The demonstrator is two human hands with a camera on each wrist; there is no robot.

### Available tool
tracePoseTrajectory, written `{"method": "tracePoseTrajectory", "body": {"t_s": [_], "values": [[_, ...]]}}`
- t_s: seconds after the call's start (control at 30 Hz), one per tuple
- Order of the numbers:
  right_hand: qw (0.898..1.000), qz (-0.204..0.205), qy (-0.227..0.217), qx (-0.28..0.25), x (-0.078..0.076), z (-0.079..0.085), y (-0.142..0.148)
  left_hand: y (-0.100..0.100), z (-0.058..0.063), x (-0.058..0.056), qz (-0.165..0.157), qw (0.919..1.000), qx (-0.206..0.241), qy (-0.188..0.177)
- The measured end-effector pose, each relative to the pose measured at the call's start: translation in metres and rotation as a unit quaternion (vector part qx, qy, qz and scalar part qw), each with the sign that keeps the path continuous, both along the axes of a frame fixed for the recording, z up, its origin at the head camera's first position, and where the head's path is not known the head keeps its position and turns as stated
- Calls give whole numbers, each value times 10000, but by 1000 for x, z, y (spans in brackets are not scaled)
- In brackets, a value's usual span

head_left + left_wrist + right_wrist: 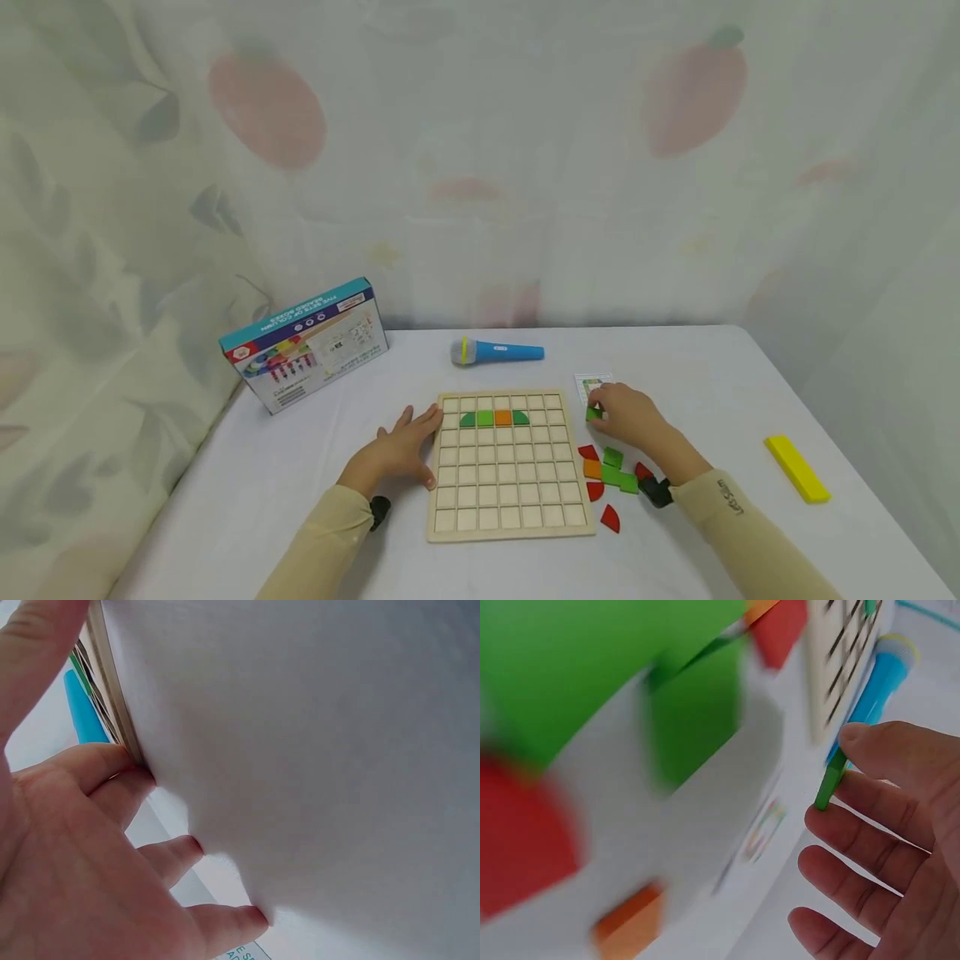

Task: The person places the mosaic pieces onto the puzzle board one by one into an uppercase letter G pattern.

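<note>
My right hand (628,412) pinches a green square tile (831,780) between thumb and forefinger, over the table to the right of the board and close to a small printed card (589,383). Spread fingers of my left hand (401,450) rest along the left edge of the wooden grid board (487,496), with fingertips on the tablecloth in the left wrist view. Near the board's top, one row holds a dark green rounded piece (468,420), a light green square (485,418), an orange square (503,417) and another dark green rounded piece (521,417).
Right of the board lie several loose tiles: green squares (611,475), an orange square (592,469) and red rounded pieces (611,518). A blue toy microphone (510,352) lies behind the board. A cardboard box (307,346) stands back left; a yellow bar (797,469) lies far right.
</note>
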State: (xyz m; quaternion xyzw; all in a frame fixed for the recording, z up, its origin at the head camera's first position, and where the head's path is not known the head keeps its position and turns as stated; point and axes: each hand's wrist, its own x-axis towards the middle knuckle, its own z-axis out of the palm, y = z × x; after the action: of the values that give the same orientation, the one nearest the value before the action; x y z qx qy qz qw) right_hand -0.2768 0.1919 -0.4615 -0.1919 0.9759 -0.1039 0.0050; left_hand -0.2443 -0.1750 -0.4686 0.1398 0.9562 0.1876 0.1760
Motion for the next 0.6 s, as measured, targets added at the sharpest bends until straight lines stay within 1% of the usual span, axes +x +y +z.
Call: {"method": "tracePoseTrajectory", "body": {"t_s": [0.07,0.13,0.27,0.4,0.5,0.6], "values": [[9999,88,77,-41,0,3,-13,0,0,0,13,10000,30,-7],[9995,271,179,-58,0,6,-27,1,1,1,31,10000,56,-38],[9967,709,393,-79,2,10,-57,0,0,0,9,10000,26,-55],[9911,1158,656,-37,5,11,-87,-1,-2,-1,13,10000,-44,-31],[9861,1394,889,154,7,10,-107,-2,-4,-2,18,10000,-4,-26],[9817,1552,1005,457,9,9,-126,-2,-3,-1,4,10000,73,-27]]}}
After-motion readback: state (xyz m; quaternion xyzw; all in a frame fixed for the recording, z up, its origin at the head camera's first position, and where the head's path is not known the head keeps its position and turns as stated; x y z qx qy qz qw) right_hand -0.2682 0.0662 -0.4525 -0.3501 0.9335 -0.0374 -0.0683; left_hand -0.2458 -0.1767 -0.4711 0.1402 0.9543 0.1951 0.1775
